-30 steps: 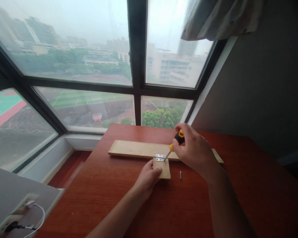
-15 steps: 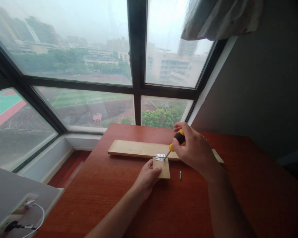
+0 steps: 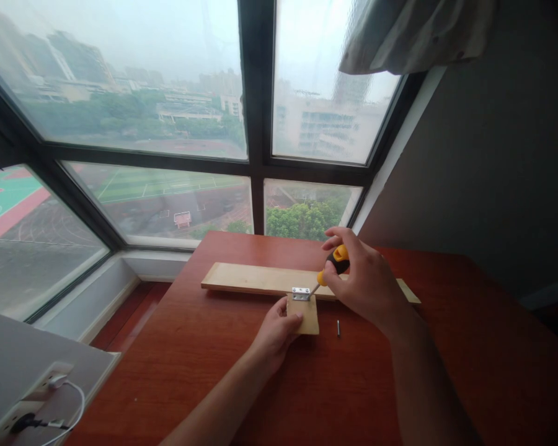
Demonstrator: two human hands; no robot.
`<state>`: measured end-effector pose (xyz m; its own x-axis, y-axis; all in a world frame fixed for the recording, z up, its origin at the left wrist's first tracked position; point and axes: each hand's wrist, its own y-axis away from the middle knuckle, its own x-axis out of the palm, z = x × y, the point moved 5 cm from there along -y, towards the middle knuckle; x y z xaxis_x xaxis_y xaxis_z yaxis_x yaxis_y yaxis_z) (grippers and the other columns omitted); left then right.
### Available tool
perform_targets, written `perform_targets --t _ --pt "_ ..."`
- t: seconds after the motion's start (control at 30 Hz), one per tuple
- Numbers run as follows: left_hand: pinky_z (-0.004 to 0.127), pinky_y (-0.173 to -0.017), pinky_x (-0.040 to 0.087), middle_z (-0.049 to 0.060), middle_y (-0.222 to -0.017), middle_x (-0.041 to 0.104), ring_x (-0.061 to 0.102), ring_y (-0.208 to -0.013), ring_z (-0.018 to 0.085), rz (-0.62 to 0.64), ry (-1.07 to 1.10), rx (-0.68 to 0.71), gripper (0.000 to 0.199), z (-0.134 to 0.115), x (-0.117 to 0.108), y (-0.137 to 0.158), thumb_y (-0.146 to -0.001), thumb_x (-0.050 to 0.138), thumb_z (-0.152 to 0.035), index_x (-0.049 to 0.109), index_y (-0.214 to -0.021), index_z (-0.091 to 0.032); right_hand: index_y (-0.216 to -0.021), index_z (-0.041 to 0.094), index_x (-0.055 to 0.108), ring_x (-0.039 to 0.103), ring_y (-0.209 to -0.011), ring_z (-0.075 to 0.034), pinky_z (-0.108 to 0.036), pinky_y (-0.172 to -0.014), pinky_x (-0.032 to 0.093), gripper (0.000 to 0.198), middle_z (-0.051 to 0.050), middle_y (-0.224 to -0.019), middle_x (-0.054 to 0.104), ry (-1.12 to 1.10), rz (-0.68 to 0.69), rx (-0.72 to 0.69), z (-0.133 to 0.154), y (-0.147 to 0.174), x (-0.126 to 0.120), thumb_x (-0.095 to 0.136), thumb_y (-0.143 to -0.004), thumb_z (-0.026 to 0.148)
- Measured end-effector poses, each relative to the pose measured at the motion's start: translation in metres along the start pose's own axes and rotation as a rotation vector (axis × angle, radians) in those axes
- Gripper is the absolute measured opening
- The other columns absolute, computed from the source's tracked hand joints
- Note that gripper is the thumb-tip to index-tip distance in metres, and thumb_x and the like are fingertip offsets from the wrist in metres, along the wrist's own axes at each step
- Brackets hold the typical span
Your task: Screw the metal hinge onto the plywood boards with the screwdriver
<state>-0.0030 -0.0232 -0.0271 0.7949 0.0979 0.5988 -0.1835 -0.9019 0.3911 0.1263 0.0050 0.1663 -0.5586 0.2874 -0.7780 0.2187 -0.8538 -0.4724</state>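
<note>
My left hand [image 3: 279,328] is closed on a small wooden block [image 3: 308,317], its thumb lying on top. A silver metal hinge [image 3: 301,293] sits at the block's far edge, beside a long pale wooden board [image 3: 253,279]. My right hand [image 3: 365,272] grips a yellow and black screwdriver [image 3: 338,260] by its handle, with thumb below and fingertips above. The screwdriver slants down to the left, and its tip meets the hinge's right end. Whether a screw is under the tip is too small to tell.
A short metal rod, perhaps a screwdriver bit [image 3: 338,328], lies on the reddish-brown table [image 3: 204,371] right of the block. Large windows stand behind the table. A wall socket [image 3: 51,381] with plugged-in cables is at lower left. A curtain [image 3: 413,37] hangs at upper right.
My right hand has turned the screwdriver handle slightly, and its fingers have shifted around it. The left hand, block and board stay almost where they were.
</note>
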Motion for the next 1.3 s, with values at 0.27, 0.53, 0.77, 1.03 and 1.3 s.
perform_targets --t 0.27,0.53,0.77,1.03,1.3 --pt "0.028 -0.072 0.052 0.009 -0.1 0.07 0.064 -0.082 0.019 -0.022 0.002 -0.016 0.048 -0.001 0.002 0.002 -0.058 0.078 -0.013 0.066 -0.104 -0.015 -0.124 0.024 0.051 0.066 -0.084 -0.022 -0.034 -0.074 0.048 0.039 -0.002 -0.101 0.069 0.063 -0.01 0.012 0.002 0.0 -0.002 0.053 -0.085 0.03" --pt "0.03 -0.075 0.053 0.01 -0.103 0.07 0.064 -0.082 0.018 -0.028 -0.006 -0.015 0.047 -0.002 0.002 0.002 -0.06 0.077 -0.011 0.066 -0.105 -0.015 -0.122 0.023 0.054 0.066 -0.085 -0.024 -0.036 -0.073 0.049 0.04 -0.003 -0.098 0.07 0.129 -0.054 -0.014 -0.005 -0.001 -0.002 0.059 -0.087 0.041" --pt "0.03 -0.075 0.053 0.009 -0.101 0.07 0.064 -0.083 0.019 -0.032 -0.005 -0.017 0.046 -0.002 0.002 0.002 -0.06 0.077 -0.011 0.066 -0.104 -0.015 -0.128 0.022 0.05 0.063 -0.096 -0.02 -0.032 -0.084 0.049 0.041 -0.006 -0.111 0.066 -0.06 -0.009 -0.099 0.006 -0.001 -0.001 0.055 -0.087 0.027" --pt "0.03 -0.074 0.054 0.012 -0.105 0.07 0.065 -0.087 0.022 -0.011 -0.012 -0.02 0.047 -0.002 0.002 0.002 -0.06 0.077 -0.011 0.066 -0.105 -0.014 -0.129 0.024 0.051 0.066 -0.077 -0.024 -0.034 -0.065 0.047 0.043 -0.005 -0.093 0.07 0.202 -0.011 0.013 -0.004 -0.001 0.001 0.049 -0.092 0.045" --pt "0.029 -0.072 0.054 0.01 -0.097 0.071 0.064 -0.081 0.019 -0.003 0.0 -0.031 0.045 -0.001 0.003 0.001 -0.061 0.076 -0.009 0.066 -0.104 -0.013 -0.133 0.025 0.046 0.065 -0.09 -0.023 -0.033 -0.072 0.048 0.049 -0.005 -0.111 0.067 0.083 0.037 -0.045 0.004 0.001 0.002 0.051 -0.084 0.024"
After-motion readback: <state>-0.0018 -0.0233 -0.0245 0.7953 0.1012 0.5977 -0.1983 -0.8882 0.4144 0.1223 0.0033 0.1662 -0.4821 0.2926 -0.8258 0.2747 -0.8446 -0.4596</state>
